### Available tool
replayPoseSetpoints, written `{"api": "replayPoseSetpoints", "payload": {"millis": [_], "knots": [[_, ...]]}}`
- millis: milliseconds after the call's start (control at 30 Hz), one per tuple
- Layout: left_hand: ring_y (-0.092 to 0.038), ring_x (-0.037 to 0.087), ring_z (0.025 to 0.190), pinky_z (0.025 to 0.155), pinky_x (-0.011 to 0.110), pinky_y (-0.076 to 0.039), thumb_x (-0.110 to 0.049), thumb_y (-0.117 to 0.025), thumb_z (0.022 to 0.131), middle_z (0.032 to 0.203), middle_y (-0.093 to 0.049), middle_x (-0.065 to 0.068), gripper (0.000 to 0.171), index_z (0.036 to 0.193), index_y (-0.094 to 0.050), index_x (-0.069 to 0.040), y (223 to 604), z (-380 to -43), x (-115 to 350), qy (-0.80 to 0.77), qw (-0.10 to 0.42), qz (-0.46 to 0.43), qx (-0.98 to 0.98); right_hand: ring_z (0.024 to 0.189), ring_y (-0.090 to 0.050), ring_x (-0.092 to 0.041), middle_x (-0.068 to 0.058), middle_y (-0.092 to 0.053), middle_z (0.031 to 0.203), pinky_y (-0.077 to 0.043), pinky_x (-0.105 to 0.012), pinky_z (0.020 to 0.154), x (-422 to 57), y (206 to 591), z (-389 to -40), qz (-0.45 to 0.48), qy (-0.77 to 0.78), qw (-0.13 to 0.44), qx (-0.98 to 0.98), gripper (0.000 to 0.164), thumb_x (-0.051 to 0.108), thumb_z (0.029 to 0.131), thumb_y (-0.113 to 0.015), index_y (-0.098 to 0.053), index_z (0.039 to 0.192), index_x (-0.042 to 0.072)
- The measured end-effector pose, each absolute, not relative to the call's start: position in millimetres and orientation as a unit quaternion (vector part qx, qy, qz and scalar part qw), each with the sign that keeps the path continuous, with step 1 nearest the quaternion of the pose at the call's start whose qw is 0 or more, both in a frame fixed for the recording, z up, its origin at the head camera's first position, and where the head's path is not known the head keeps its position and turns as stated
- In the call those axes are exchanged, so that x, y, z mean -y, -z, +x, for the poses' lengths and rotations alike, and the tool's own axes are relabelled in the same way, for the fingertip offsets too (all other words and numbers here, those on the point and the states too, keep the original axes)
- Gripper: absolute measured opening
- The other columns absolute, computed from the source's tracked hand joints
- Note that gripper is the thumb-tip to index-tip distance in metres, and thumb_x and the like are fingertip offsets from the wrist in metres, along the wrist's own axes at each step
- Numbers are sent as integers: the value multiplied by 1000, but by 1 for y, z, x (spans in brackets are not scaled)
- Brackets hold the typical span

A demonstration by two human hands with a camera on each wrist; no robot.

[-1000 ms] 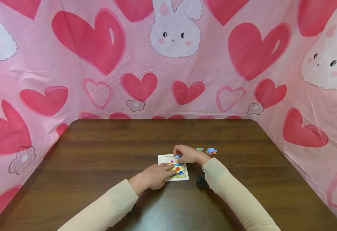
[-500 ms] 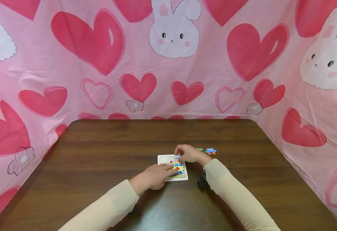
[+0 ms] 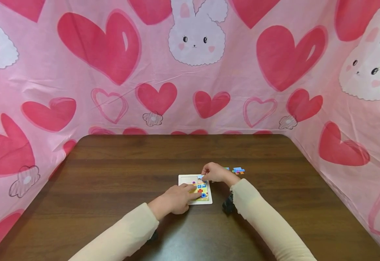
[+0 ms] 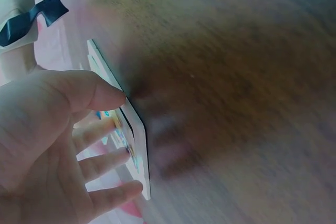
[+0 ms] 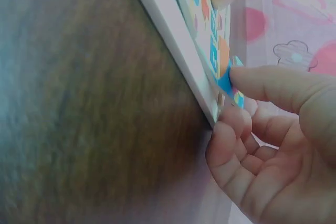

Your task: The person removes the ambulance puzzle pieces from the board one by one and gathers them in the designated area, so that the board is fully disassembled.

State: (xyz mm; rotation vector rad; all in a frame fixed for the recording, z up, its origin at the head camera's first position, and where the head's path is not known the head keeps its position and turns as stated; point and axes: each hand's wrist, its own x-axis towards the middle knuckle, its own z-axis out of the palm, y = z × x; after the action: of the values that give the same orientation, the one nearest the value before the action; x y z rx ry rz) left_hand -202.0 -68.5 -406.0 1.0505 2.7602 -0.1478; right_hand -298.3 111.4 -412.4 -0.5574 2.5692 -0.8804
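Note:
A white-rimmed jigsaw puzzle tray [image 3: 206, 202] lies near the middle of the wooden table, its lower part filled with yellow pieces bearing a red cross and blue wheels. My left hand [image 3: 178, 199] rests on those pieces with its fingers spread and fairly straight. At the tray's far right corner my right hand [image 3: 216, 173] pinches a light blue puzzle piece [image 3: 200, 178]. Seen from the right wrist, the thumb lies on the blue corner of that piece [image 5: 226, 83], which sits slightly tilted against the tray, and the other fingers curl by the tray corner.
Two loose puzzle pieces lie behind my right wrist: a blue one [image 3: 238, 170] and a green one [image 3: 226, 169], partly hidden. Around the brown table [image 3: 128, 174] hangs a pink cloth [image 3: 163, 69] with hearts and rabbits.
My right hand has shifted slightly right with the light blue piece, which now lies at the tray's upper right corner. My left hand has stayed nearly in place.

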Motion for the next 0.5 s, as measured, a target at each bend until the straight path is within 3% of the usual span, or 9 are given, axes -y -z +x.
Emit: {"api": "replayPoseSetpoints", "payload": {"millis": [500], "knots": [[-39, 17, 123, 83, 33, -43, -23, -64, 83, 137, -40, 0, 59, 138, -43, -30, 409, -203, 70, 60, 86, 357, -928, 50, -60, -18, -14, -57, 71, -51, -32, 51, -108, 408, -292, -137, 417, 256, -861, 9, -2, 85, -61, -52, 83, -1]]}}
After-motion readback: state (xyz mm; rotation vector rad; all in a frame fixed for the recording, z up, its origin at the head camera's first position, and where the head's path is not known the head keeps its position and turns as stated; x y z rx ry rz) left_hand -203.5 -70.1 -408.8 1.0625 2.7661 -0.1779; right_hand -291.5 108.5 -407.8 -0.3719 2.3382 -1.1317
